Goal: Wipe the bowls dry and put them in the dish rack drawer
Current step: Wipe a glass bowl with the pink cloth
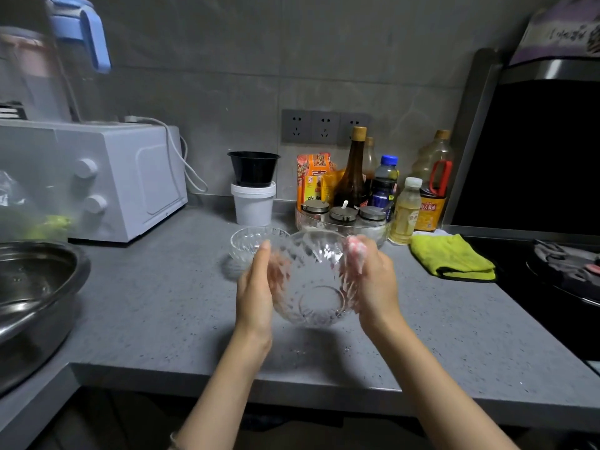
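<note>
Spanning the lower half of the frame, the grey speckled bench [156,306] carried everything in view. A white microwave [107,180] stood at the left, and a steel basin [35,297] sat at the left edge below it. At the right edge lay a dark stove top [552,287], with a folded yellow-green cloth [451,258] just beside it on the bench. A clear tray of bottles and jars [344,219] stood at the back, right of centre, and a white tub [253,203] with a black bowl [254,168] on top stood to its left.

In the centre, a clear cut-glass bowl [311,280] was held above the bench, tilted with its base toward the camera. The left hand [256,287] pressed flat against the bowl's left side, its grip spread along the glass. The right hand [373,280] clasped the bowl's right rim, its grip pinching a small pink-white wad of cloth [354,254] against the glass. A second glass bowl [250,241] stood on the bench just behind the left hand.
</note>
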`<action>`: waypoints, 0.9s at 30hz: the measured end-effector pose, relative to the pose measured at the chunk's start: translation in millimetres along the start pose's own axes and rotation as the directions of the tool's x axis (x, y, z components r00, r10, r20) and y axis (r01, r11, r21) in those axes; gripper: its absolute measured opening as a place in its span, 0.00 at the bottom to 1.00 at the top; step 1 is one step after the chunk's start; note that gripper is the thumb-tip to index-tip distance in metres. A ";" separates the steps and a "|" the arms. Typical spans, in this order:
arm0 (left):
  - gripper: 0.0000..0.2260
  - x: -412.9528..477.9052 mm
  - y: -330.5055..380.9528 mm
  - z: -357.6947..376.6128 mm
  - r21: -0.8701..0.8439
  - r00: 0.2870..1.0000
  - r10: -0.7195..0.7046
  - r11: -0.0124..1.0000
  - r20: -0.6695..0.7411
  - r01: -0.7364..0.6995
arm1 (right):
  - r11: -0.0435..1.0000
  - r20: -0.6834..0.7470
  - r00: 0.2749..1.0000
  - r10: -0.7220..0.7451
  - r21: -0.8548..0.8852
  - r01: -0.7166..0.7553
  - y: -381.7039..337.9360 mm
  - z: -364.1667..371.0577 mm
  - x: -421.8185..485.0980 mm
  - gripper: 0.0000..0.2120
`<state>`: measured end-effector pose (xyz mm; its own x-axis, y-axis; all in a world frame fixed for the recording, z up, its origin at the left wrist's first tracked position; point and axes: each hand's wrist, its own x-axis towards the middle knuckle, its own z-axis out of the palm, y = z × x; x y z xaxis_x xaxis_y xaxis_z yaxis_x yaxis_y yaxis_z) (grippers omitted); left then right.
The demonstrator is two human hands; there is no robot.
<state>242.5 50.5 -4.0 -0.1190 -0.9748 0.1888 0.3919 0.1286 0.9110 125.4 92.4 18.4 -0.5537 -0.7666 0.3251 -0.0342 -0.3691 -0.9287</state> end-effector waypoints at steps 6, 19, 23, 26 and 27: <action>0.30 3.0 21.4 1.6 0.139 0.976 0.154 0.975 0.155 -0.176 | 0.955 0.178 0.959 -0.219 -0.164 0.248 0.8 -5.5 5.5 0.25; 0.17 -1.1 6.1 12.9 -0.092 1.000 0.012 0.996 -0.016 -0.014 | 0.095 0.541 0.509 -0.669 -0.617 0.781 18.6 7.8 -27.4 0.20; 0.13 -4.8 6.8 18.6 -0.095 0.995 0.038 0.994 -0.089 -0.047 | 0.473 0.321 0.711 -0.626 -0.569 0.673 1.1 10.7 -14.2 0.17; 0.12 -7.0 6.6 22.3 -0.210 0.981 -0.004 0.977 -0.193 -0.037 | 0.881 0.081 0.913 -0.401 -0.239 0.408 3.4 8.5 -7.7 0.13; 0.12 -7.4 5.9 23.3 -0.244 0.977 -0.025 0.969 -0.212 -0.028 | 0.961 0.015 0.965 -0.262 -0.091 0.262 2.8 8.9 -8.2 0.13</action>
<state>224.4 62.7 8.6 0.0676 -0.9942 0.0840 0.6057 0.1078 0.7884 137.2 92.9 14.7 -0.5129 -0.6508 0.5599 -0.2536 -0.5082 -0.8231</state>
